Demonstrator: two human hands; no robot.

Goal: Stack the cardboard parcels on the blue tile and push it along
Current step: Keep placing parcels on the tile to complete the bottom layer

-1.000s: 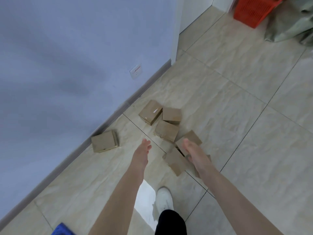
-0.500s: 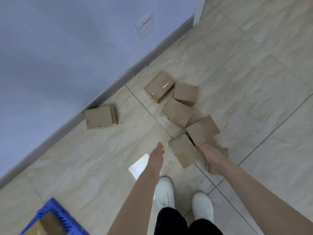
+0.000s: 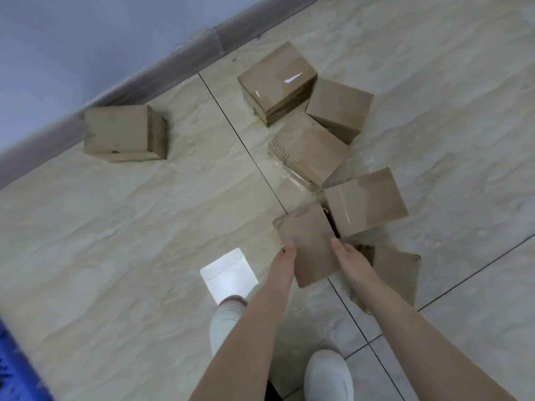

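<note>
Several brown cardboard parcels lie scattered on the beige floor tiles. The nearest parcel (image 3: pixel 308 241) sits between my hands. My left hand (image 3: pixel 282 263) touches its left edge and my right hand (image 3: pixel 351 261) touches its right edge, fingers stretched along the sides. Another parcel (image 3: pixel 366 201) lies just behind it, and one (image 3: pixel 398 273) is partly hidden under my right forearm. Farther back are a taped parcel (image 3: pixel 278 82) and two more (image 3: pixel 338 108) (image 3: pixel 309 149). A lone parcel (image 3: pixel 124 134) rests by the skirting. A strip of the blue tile (image 3: pixel 14 366) shows at the lower left edge.
A grey-blue wall (image 3: pixel 86 39) with a dark skirting board (image 3: pixel 179 62) runs along the upper left. My white shoes (image 3: pixel 228 316) (image 3: pixel 328 377) stand just behind the nearest parcel. A bright light reflection (image 3: pixel 228 274) lies on the floor.
The view has dropped and come closer to the parcels. Both hands have reached down and now touch the sides of the nearest parcel. The blue tile has slid to the frame's left edge.
</note>
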